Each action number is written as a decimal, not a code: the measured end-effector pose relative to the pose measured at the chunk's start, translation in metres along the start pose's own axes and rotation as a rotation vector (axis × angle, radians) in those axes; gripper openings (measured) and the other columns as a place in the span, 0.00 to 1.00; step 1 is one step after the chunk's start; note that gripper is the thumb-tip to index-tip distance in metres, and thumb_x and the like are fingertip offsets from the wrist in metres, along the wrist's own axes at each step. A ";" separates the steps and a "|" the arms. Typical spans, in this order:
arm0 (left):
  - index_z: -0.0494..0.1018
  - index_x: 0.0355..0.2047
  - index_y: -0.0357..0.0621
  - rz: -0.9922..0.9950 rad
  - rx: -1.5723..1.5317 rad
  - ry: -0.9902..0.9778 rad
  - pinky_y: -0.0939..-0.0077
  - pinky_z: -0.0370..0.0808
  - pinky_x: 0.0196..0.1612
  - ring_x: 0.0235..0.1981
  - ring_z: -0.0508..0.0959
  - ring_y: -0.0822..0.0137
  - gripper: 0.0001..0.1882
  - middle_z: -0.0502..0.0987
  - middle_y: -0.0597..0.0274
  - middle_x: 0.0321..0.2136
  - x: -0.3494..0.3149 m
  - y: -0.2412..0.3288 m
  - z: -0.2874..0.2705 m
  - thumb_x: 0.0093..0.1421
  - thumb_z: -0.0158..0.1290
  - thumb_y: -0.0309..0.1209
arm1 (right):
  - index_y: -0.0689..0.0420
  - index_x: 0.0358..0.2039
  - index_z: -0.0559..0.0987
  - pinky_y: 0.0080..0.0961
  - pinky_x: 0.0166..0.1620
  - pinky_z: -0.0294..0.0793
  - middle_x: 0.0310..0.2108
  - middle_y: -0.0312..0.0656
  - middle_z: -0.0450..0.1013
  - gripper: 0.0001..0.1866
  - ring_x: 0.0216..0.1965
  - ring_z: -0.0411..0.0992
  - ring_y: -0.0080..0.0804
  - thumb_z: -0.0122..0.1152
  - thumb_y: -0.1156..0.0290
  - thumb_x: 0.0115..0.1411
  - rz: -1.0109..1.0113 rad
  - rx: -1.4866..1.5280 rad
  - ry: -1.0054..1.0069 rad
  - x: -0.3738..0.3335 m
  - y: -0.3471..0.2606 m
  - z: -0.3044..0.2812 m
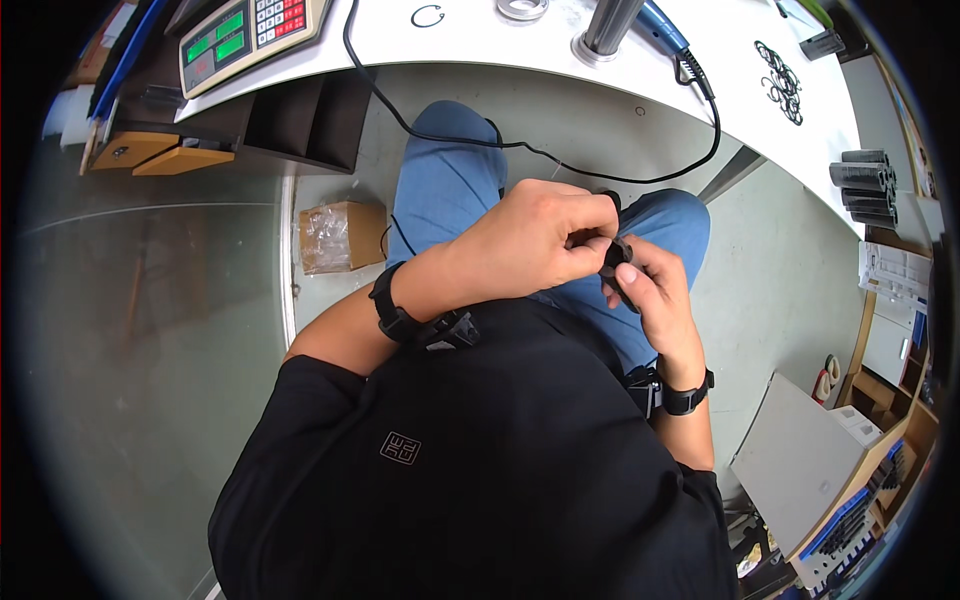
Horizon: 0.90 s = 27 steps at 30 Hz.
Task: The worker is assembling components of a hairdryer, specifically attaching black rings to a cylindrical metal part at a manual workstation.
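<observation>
Over my lap, my two hands meet at a small black part (617, 260) that looks round at its upper end and has a dark stem below. My left hand (555, 235) comes in from the left with fingers curled, thumb and forefinger pinching at the part's upper end. On the other side, my right hand (660, 290) grips the part between thumb and fingers. Fingers cover much of the part, so its exact kind is unclear.
On the white table (480, 45) are a scale (245, 40), a loose retaining ring (428, 16), a metal post (608, 30), a blue corded tool (662, 28), a pile of black rings (780, 85) and black tubes (865, 188). The black cable (530, 150) droops below the table's edge. A cardboard box (343, 237) sits on the floor.
</observation>
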<state>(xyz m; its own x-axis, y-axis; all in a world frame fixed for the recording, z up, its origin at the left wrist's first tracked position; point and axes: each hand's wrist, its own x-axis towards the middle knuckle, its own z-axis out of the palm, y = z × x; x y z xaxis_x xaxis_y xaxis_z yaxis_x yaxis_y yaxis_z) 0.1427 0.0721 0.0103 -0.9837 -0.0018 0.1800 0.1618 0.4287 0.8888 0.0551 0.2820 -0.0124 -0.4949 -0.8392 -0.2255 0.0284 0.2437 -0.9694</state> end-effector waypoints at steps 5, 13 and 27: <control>0.76 0.30 0.38 0.164 -0.074 0.050 0.75 0.76 0.32 0.28 0.80 0.63 0.04 0.79 0.60 0.26 0.000 -0.004 0.007 0.54 0.59 0.20 | 0.66 0.34 0.79 0.20 0.26 0.69 0.24 0.40 0.75 0.32 0.22 0.72 0.24 0.57 0.42 0.62 0.037 0.201 -0.038 -0.002 0.003 0.000; 0.78 0.31 0.38 -0.064 -0.367 -0.266 0.76 0.76 0.34 0.31 0.80 0.71 0.04 0.80 0.62 0.30 0.001 -0.004 -0.003 0.55 0.57 0.19 | 0.68 0.30 0.80 0.20 0.24 0.67 0.19 0.39 0.74 0.36 0.19 0.71 0.24 0.60 0.37 0.58 0.053 0.363 -0.246 -0.007 0.002 0.004; 0.77 0.33 0.37 -0.025 -0.396 -0.263 0.79 0.72 0.31 0.27 0.75 0.77 0.03 0.78 0.65 0.26 0.032 -0.010 0.001 0.61 0.56 0.25 | 0.69 0.28 0.80 0.21 0.23 0.67 0.20 0.40 0.74 0.38 0.19 0.71 0.25 0.60 0.36 0.55 -0.002 0.180 -0.325 -0.004 0.002 0.010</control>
<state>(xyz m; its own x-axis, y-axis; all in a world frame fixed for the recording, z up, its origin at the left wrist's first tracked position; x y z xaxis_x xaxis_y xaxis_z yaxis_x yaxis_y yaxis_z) 0.1099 0.0689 0.0066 -0.9660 0.2425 0.0893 0.1052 0.0535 0.9930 0.0658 0.2806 -0.0145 -0.1944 -0.9572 -0.2145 0.1941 0.1768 -0.9649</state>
